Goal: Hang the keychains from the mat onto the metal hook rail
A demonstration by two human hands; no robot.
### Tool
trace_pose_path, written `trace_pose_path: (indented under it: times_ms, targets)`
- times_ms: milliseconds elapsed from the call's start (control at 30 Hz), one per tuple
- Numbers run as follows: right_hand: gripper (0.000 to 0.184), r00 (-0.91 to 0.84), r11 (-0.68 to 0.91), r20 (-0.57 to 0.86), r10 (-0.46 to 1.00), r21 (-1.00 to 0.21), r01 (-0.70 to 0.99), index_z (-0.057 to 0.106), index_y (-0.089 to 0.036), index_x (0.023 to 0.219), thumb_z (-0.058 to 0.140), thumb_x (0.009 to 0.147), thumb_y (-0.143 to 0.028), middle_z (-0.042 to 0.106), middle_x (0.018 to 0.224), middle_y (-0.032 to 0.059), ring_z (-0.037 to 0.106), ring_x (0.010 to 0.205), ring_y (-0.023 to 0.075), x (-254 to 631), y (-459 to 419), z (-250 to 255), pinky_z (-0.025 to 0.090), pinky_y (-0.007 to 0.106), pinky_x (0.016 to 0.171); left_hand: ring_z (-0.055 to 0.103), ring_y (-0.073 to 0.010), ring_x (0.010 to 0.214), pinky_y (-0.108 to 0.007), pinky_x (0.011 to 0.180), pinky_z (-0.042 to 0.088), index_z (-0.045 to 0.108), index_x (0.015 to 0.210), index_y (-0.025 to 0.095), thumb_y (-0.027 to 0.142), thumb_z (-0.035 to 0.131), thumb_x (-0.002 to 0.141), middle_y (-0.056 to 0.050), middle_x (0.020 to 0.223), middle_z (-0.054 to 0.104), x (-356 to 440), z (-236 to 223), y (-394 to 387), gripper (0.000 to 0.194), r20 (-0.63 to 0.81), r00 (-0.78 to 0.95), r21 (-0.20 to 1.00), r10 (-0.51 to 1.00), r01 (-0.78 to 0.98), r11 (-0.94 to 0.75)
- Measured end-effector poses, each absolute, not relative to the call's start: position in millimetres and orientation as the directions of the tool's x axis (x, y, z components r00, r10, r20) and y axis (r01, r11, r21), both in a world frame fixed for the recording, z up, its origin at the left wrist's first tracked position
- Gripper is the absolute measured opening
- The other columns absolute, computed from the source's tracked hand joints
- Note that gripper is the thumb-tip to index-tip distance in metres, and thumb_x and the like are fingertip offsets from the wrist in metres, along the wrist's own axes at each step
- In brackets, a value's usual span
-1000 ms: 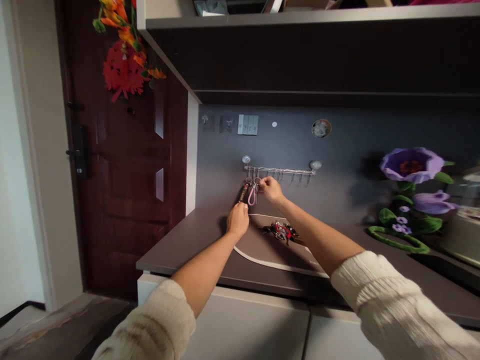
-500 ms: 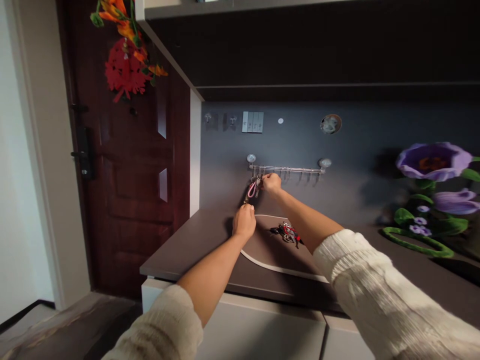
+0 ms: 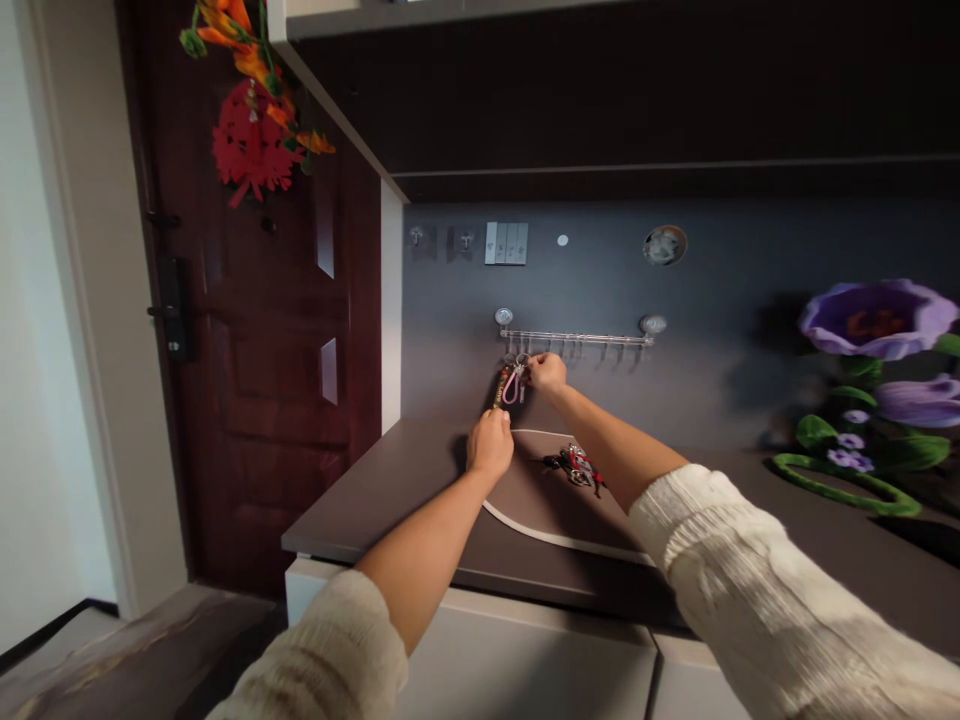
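Observation:
A clear hook rail (image 3: 577, 338) is mounted on the dark wall. Below its left end hangs a dark strap keychain (image 3: 499, 388) with gold lettering; my left hand (image 3: 490, 443) is closed around its lower end. Beside it, a key ring (image 3: 521, 361) with a pink loop strap (image 3: 511, 387) and a small key is pinched in my right hand (image 3: 547, 372). Whether that ring sits on a hook I cannot tell. A bunch of keys (image 3: 576, 466) with red and black pieces lies on the brown mat (image 3: 525, 510), under my right forearm.
A purple flower decoration (image 3: 874, 400) stands on the right of the counter (image 3: 352, 500). Overhead juts a dark cabinet (image 3: 600, 100). Switches (image 3: 506, 244) and two small hooks (image 3: 465, 241) are on the wall. The door (image 3: 277, 400) with hanging decorations is at left.
The key ring with the pink strap has shifted slightly right with my right hand, away from the dark strap. My left hand stays nearly still, and the view has turned a little.

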State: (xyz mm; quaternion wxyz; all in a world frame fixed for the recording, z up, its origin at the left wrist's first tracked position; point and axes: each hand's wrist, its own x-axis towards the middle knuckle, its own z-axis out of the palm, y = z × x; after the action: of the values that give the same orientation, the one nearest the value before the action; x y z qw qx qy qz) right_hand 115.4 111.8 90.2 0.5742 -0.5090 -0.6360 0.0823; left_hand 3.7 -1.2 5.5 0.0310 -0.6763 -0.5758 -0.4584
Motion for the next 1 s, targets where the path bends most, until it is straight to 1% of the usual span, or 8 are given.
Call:
trace_pose_path:
  times_ms: [100, 167, 333, 500, 667, 800, 900, 1000]
  targets:
    - [0.015, 0.243, 0.402, 0.584, 0.775, -0.751, 0.523, 0.061, -0.014, 0.066, 0.049, 0.074, -0.019, 0.061, 0.059, 0.0046, 0.060, 0.064, 0.0136, 115, 109, 91, 0.047, 0.024, 0.066, 0.057, -0.0174, 0.082, -0.028, 0.072, 0.040, 0.057, 0.087, 0.017, 0.024, 0.026, 0.089, -0.010, 0.092, 0.061, 3, 6, -1, 0.032, 0.654, -0.076, 0.481, 0.753, 0.809, -0.336]
    - [0.014, 0.241, 0.390, 0.567, 0.788, -0.762, 0.517, 0.061, -0.014, 0.067, 0.050, 0.074, -0.019, 0.062, 0.062, 0.0049, 0.059, 0.063, 0.0131, 116, 107, 90, 0.048, 0.025, 0.067, 0.057, -0.0175, 0.083, -0.028, 0.072, 0.040, 0.057, 0.087, 0.017, 0.024, 0.025, 0.089, -0.009, 0.092, 0.062, 3, 6, -2, 0.032, 0.652, -0.076, 0.482, 0.755, 0.810, -0.335]
    - [0.013, 0.199, 0.395, 0.565, 0.801, -0.748, 0.533, 0.060, -0.015, 0.071, 0.048, 0.074, -0.018, 0.062, 0.068, 0.0047, 0.059, 0.066, 0.0126, 119, 99, 90, 0.047, 0.027, 0.071, 0.057, -0.0174, 0.084, -0.028, 0.073, 0.040, 0.056, 0.087, 0.017, 0.024, 0.027, 0.089, -0.008, 0.093, 0.062, 3, 5, -3, 0.030, 0.658, -0.085, 0.492, 0.748, 0.801, -0.342]
    - [0.016, 0.174, 0.395, 0.586, 0.791, -0.708, 0.585, 0.061, -0.015, 0.075, 0.046, 0.073, -0.017, 0.062, 0.071, 0.0040, 0.058, 0.070, 0.0132, 128, 77, 91, 0.045, 0.027, 0.074, 0.056, -0.0170, 0.086, -0.027, 0.075, 0.040, 0.056, 0.085, 0.017, 0.024, 0.027, 0.089, -0.009, 0.092, 0.062, 1, 5, -5, 0.031, 0.672, -0.079, 0.483, 0.737, 0.800, -0.355]
    - [0.016, 0.091, 0.471, 0.621, 0.779, -0.674, 0.569, 0.061, -0.015, 0.078, 0.047, 0.073, -0.019, 0.064, 0.078, 0.0040, 0.056, 0.073, 0.0123, 142, 50, 89, 0.043, 0.026, 0.075, 0.055, -0.0165, 0.086, -0.027, 0.077, 0.040, 0.057, 0.082, 0.017, 0.024, 0.032, 0.087, -0.008, 0.091, 0.062, 2, 8, -7, 0.027, 0.677, -0.060, 0.488, 0.733, 0.782, -0.387]
    - [0.014, 0.051, 0.490, 0.606, 0.794, -0.687, 0.537, 0.061, -0.014, 0.079, 0.049, 0.073, -0.017, 0.064, 0.079, 0.0041, 0.057, 0.074, 0.0123, 156, 32, 81, 0.043, 0.026, 0.075, 0.054, -0.0150, 0.085, -0.026, 0.078, 0.040, 0.057, 0.082, 0.016, 0.019, 0.036, 0.085, -0.006, 0.089, 0.062, 9, 10, -5, 0.021, 0.683, -0.040, 0.515, 0.730, 0.735, -0.442]
    - [0.013, 0.053, 0.481, 0.588, 0.807, -0.706, 0.521, 0.060, -0.014, 0.081, 0.049, 0.074, -0.017, 0.065, 0.080, 0.0048, 0.058, 0.075, 0.0124, 166, 19, 70, 0.043, 0.025, 0.074, 0.055, -0.0137, 0.083, -0.026, 0.078, 0.040, 0.057, 0.083, 0.016, 0.016, 0.039, 0.083, -0.006, 0.089, 0.062, 19, 10, -3, 0.019, 0.676, -0.010, 0.537, 0.737, 0.692, -0.483]
    - [0.013, 0.044, 0.472, 0.579, 0.814, -0.704, 0.531, 0.060, -0.014, 0.081, 0.048, 0.075, -0.016, 0.065, 0.080, 0.0048, 0.058, 0.074, 0.0121, 175, 6, 54, 0.043, 0.025, 0.074, 0.054, -0.0140, 0.085, -0.026, 0.080, 0.040, 0.059, 0.082, 0.016, 0.016, 0.040, 0.082, -0.006, 0.090, 0.062, 30, 9, -5, 0.019, 0.661, 0.032, 0.529, 0.750, 0.689, -0.496]
